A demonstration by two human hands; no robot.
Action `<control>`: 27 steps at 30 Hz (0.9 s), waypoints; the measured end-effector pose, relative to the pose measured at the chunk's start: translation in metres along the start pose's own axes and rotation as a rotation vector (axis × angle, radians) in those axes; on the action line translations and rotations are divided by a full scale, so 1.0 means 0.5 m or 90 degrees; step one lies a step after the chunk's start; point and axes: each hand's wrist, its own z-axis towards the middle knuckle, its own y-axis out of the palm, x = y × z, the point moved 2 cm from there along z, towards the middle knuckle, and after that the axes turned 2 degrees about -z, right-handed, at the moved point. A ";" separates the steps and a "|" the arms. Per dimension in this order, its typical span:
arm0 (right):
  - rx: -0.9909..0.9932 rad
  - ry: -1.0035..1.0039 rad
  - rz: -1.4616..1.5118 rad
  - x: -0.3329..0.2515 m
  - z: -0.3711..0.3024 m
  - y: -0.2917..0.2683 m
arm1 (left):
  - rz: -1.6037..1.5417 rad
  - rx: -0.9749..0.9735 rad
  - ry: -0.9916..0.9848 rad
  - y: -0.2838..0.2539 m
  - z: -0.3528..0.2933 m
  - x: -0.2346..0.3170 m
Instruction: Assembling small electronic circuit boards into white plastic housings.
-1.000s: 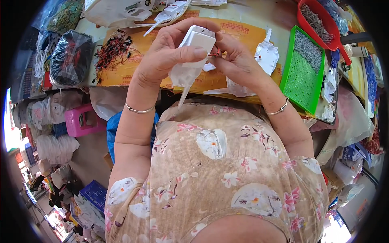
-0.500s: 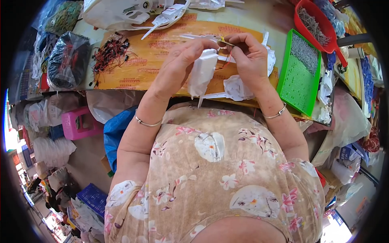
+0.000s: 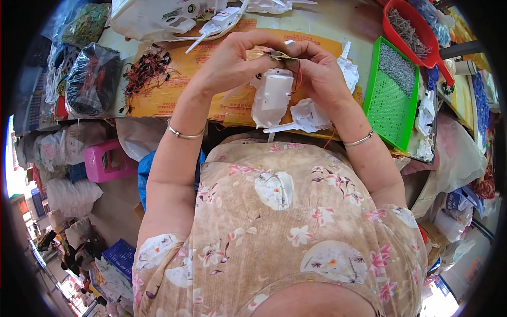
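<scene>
Over the front of the table, my left hand (image 3: 236, 62) and my right hand (image 3: 321, 68) meet, thumbs and fingers bent inward. Between their fingertips is a small dark circuit board (image 3: 278, 55) with thin yellow and red wires; my fingers partly cover it. A red wire (image 3: 300, 79) curves down by my right thumb. Just below the board is a white plastic housing (image 3: 273, 95) with small raised posts, close under my left fingers. Whether it touches them I cannot tell. Another white plastic part (image 3: 309, 115) with a long arm lies by my right wrist.
Tangled red and black wires (image 3: 147, 71) lie at the left on the orange sheet (image 3: 177, 95). A green tray (image 3: 388, 113) and a red scoop (image 3: 433, 45), both with small metal pieces, are at the right. A plastic bag (image 3: 150, 24) with white parts lies at the back.
My left hand has risen from the white housing's upper end to the circuit board. The housing has turned to show its face with posts. My right hand has stayed nearby.
</scene>
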 end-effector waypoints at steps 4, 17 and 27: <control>0.019 -0.028 -0.063 -0.007 0.005 0.010 | -0.056 0.031 -0.044 0.008 0.017 -0.019; 0.130 -0.318 -0.589 -0.018 0.000 0.039 | 0.211 0.130 -0.018 -0.001 0.011 0.019; 0.079 -0.282 -0.579 -0.011 0.012 0.045 | 0.332 0.070 -0.073 -0.014 0.010 0.018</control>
